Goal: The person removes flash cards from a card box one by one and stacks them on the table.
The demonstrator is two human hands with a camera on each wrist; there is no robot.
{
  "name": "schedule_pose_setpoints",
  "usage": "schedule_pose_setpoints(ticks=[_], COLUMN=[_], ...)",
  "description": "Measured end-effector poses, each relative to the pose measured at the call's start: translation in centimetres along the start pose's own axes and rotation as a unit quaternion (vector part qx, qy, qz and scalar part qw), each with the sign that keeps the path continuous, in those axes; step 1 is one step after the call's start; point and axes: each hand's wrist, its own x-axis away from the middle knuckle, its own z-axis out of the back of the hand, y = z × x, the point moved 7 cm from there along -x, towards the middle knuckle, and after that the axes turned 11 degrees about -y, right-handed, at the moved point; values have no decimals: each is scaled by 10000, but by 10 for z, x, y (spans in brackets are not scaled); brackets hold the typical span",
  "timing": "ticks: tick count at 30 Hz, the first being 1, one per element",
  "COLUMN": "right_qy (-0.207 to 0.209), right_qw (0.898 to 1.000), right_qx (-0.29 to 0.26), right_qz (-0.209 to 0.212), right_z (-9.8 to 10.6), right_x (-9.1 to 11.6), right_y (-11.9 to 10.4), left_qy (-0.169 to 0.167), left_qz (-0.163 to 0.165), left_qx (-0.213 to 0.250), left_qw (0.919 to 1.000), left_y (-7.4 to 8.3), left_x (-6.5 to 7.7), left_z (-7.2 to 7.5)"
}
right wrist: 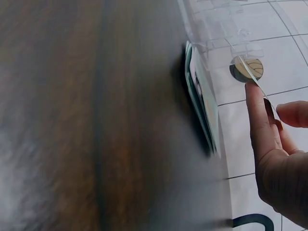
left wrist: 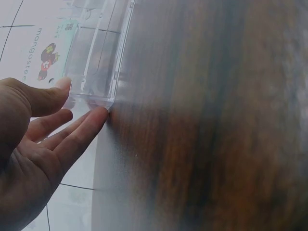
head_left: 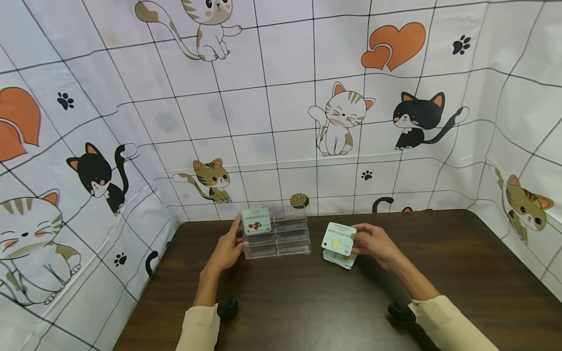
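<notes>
A clear plastic card rack [head_left: 291, 236] with tiered slots stands near the table's back edge. A mangosteen card [head_left: 256, 221] rests in its upper left slot. My left hand [head_left: 227, 248] touches the rack's left end, its fingers fairly straight; in the left wrist view the thumb [left wrist: 61, 91] and fingertips meet the clear plastic. To the right, my right hand [head_left: 373, 242] pinches a cantaloupe card [head_left: 338, 237] between thumb and fingers. That card is raised over a small stack of cards [head_left: 340, 260] on the table and partly hides it. Edge-on, the held card [right wrist: 255, 79] looks thin in the right wrist view.
The dark wooden table [head_left: 298, 302] meets a white grid-patterned cloth [head_left: 281, 112] printed with cats, behind and at both sides. Dark bands [head_left: 227, 308] sit at the wrists, by the cream sleeves.
</notes>
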Motion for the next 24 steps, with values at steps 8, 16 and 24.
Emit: schedule_pose_setpoints(ticks=[8, 16, 24], right_qy=[-132, -123, 118], right_qw=[9999, 9998, 9993], right_qx=[85, 154, 337], right_qz=[73, -17, -115], right_z=[6, 10, 9], right_x=[6, 14, 18], right_y=[3, 8, 17], left_qy=[-48, -13, -113], left_qz=[104, 166, 145], left_qx=[-89, -161, -83], left_qw=[9999, 9997, 9998], left_y=[3, -1, -2], left_x=[-2, -3, -2], left_z=[8, 7, -1])
